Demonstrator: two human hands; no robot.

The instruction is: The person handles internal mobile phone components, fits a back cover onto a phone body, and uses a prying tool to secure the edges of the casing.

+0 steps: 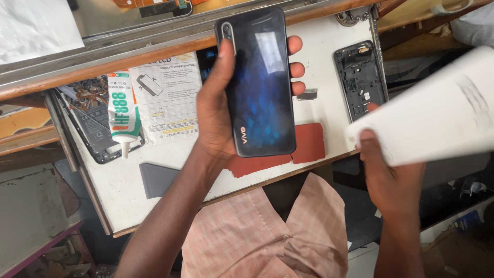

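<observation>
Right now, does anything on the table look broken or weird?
Yes. A phone frame lies at the table's right side with its back off and insides showing. The phone in the left hand looks whole. The right hand holds a white packet.

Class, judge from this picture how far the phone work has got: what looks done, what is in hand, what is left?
Looks done: the dark phone shows a closed back, with no gap visible.
In hand: the left hand grips that phone; the right hand holds a white flat packet.
Probably left: a bare phone frame, a glue tube and an opened phone lie on the table.
</observation>
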